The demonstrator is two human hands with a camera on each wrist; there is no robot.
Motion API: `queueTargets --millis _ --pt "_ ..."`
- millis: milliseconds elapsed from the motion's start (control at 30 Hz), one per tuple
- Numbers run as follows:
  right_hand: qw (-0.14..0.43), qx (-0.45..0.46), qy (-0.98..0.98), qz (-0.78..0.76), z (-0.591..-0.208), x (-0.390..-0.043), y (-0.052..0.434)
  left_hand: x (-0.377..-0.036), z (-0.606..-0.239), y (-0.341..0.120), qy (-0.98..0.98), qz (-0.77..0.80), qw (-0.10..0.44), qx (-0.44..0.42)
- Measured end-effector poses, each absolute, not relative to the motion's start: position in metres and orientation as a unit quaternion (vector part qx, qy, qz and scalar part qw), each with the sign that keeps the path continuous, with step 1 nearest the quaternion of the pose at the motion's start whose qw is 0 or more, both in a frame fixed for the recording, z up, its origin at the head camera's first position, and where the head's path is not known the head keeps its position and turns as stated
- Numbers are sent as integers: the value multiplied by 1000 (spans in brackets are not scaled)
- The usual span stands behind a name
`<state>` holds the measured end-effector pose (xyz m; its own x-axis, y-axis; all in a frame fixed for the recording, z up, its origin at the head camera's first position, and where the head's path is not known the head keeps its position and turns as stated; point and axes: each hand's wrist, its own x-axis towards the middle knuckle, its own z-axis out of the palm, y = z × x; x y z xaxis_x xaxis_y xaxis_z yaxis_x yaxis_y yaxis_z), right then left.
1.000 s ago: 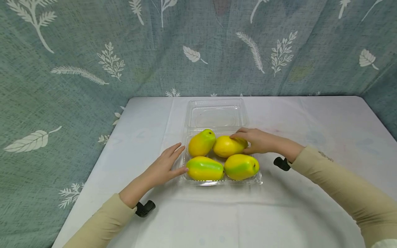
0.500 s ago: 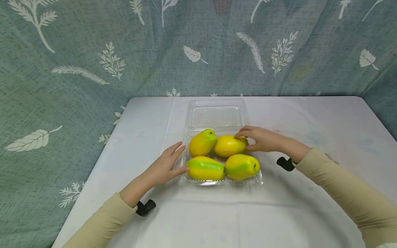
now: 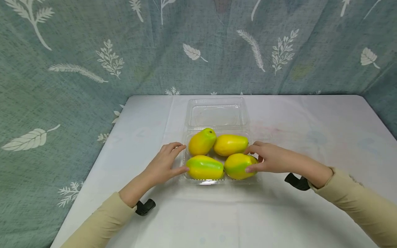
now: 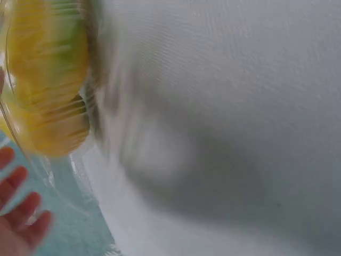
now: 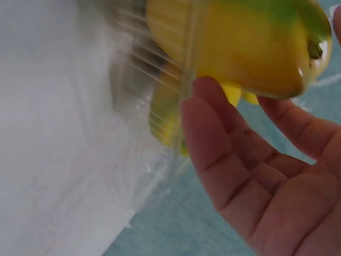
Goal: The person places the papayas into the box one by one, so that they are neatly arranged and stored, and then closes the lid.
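Several yellow-green papayas lie in a clear plastic clamshell box (image 3: 211,182). My right hand (image 3: 273,158) is at the right end of the front-right papaya (image 3: 237,167), its thumb over the front and its fingers curved behind. In the right wrist view, the curved fingers (image 5: 213,144) reach around this papaya (image 5: 250,48). My left hand (image 3: 162,165) rests with relaxed fingers at the box's left edge, its thumb tip by the front-left papaya (image 3: 204,167). At the back of the box lie the back-left papaya (image 3: 201,142) and the back-right papaya (image 3: 230,144).
The box's clear lid (image 3: 217,113) lies folded back, away from me, on the white tablecloth (image 3: 310,206). Behind the table hangs a grey-green leaf-patterned curtain (image 3: 217,51).
My right hand has left the back-right papaya and come toward me to the front-right one. The papayas stay nearly in place. My left hand has hardly moved.
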<state>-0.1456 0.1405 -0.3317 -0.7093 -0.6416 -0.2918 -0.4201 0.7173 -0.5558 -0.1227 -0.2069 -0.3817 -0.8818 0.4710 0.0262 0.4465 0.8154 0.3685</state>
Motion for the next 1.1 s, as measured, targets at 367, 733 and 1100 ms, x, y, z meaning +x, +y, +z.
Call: queueTargets --millis 367,733,1100 --pt "222 -320 882 -265 -340 -144 143 -127 -374 -183 907 135 -21 399" --pt "216 -318 880 -279 -344 -146 142 -130 -368 -170 900 122 46 416" --pt "216 -305 879 -295 -347 -147 146 -129 -370 -172 895 142 40 422"
